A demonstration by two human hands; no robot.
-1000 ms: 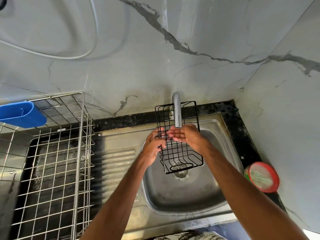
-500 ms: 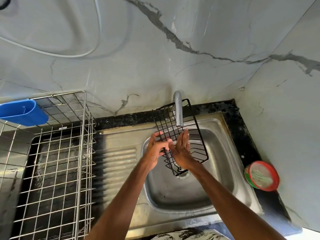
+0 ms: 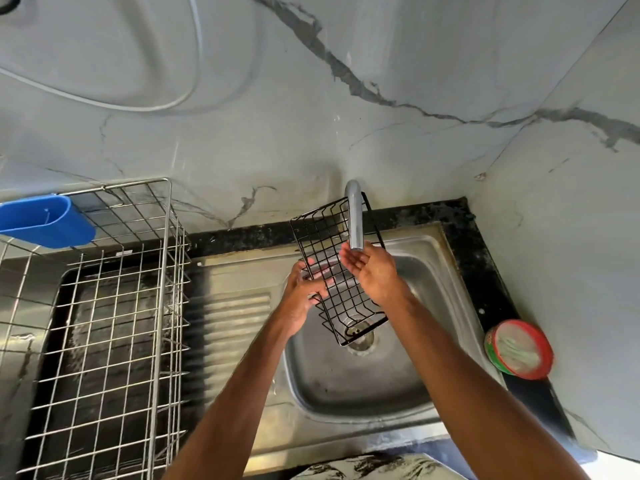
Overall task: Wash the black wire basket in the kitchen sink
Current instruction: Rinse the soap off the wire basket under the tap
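Sink point(image 3: 346, 386): basin under both hands.
Left hand point(image 3: 303, 296): grips the left edge of the basket point(image 3: 320, 237).
Right hand point(image 3: 375, 273): flat, fingers straight, on its wires, nearer the tap point(image 3: 354, 216).
Basket: tilted over the drain point(image 3: 362, 342), long axis running away toward the wall point(image 3: 311, 133).
Tap: spout just above right fingertips point(image 3: 346, 253).

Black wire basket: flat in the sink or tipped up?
Tipped up. The left hand grips the basket by its side, far end raised by the faucet, near end low over the drain.
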